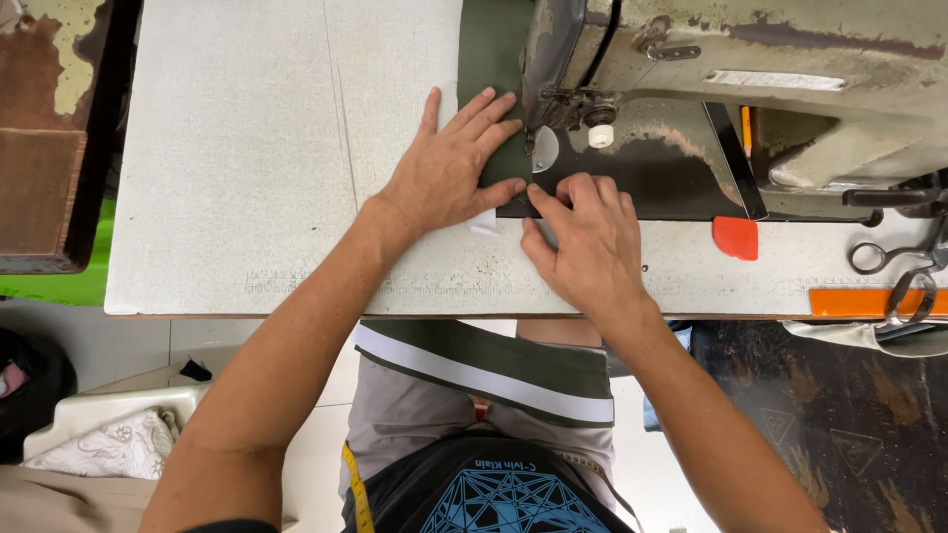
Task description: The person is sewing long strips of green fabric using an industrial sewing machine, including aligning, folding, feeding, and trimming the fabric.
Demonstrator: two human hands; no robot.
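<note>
My left hand [449,168] lies flat with fingers spread on a dark green fabric strip [491,54], pressing it onto the sewing table [237,148] just left of the presser foot [538,148]. My right hand [585,242] rests beside it, fingertips pinching the fabric edge near a small white label [484,224]. The fabric runs back under the worn sewing machine [750,79]. More green fabric with a white band [494,370] hangs over my lap below the table edge.
Scissors [904,271] lie at the table's right end above an orange strip [869,301]. A red-orange piece of chalk [736,238] sits by the machine base. A yellow measuring tape [357,494] hangs at my waist. A rusty brown cabinet [44,128] stands left.
</note>
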